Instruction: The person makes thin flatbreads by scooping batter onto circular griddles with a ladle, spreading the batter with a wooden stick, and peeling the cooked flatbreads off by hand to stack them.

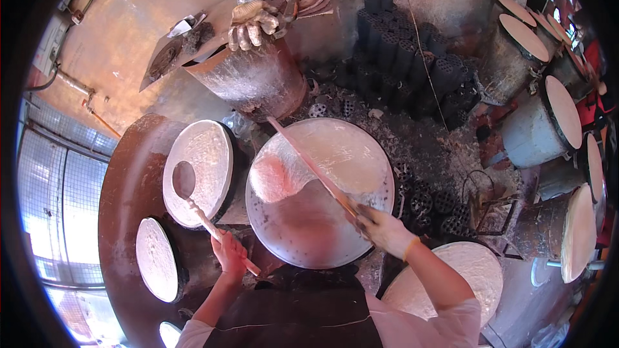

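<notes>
My left hand (229,251) grips the handle of a wooden ladle (208,220), whose round bowl rests over a pot of pale batter or dough (213,174) on the left. Gloved, my right hand (384,232) is closed on the end of a long flat wooden stick (309,162), which slants up and left across a large round metal pan (314,222). In the pan's upper part lies a thin sheet of pale food (343,154), with a folded or bunched part (273,179) at its left. Bare metal shows in the pan's lower half.
Beyond the pan stand a rusty metal drum (256,82), a worn work glove (251,24) and stacked coal briquettes (401,53). More pale-topped round vessels stand at the lower left (157,258) and lower right (464,270). Drums with round lids (563,111) line the right side.
</notes>
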{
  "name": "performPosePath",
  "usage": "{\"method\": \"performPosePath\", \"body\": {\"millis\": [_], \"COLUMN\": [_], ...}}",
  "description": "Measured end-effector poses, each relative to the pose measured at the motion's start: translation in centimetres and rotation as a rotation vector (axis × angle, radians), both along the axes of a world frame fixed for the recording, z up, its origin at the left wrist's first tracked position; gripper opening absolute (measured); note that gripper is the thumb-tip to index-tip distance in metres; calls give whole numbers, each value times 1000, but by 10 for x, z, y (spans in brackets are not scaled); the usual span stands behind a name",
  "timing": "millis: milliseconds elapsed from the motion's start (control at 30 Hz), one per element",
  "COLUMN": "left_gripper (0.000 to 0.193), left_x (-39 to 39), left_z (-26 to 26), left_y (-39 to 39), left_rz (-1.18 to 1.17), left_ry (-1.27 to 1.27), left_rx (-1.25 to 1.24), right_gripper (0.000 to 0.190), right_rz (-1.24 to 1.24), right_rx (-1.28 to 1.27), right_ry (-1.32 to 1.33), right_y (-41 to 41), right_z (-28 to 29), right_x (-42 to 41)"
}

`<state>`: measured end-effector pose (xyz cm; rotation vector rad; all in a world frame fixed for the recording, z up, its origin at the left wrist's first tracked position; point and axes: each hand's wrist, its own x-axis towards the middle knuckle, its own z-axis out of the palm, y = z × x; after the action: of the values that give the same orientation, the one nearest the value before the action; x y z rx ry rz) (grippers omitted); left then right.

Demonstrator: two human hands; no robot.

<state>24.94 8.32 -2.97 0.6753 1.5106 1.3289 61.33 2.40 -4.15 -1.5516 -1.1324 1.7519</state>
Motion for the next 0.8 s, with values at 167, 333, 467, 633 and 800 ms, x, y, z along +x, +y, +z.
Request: {"method": "performPosePath", "body": {"millis": [167, 333, 467, 633, 800], "left_gripper": [16, 16, 13, 11, 16], "left_x": [2, 3, 7, 8, 2], "left_z": [1, 3, 3, 6, 1], "left_y": [2, -6, -15, -27, -35], "left_rz": [16, -9, -24, 2, -13], "left_ry": [-65, -67, -51, -52, -119], "left_rx": [-11, -3, -32, -82, -77], "right_gripper": [42, 45, 43, 40, 42], "right_rz": [396, 446, 123, 591, 561], "right_rx": [87, -270, 6, 187, 0], "right_ry": [-476, -226, -112, -534, -280], "right_y": [9, -20, 10, 33, -21], "right_z": [62, 22, 15, 34, 38], "right_x": [0, 36, 17, 14, 39]}}
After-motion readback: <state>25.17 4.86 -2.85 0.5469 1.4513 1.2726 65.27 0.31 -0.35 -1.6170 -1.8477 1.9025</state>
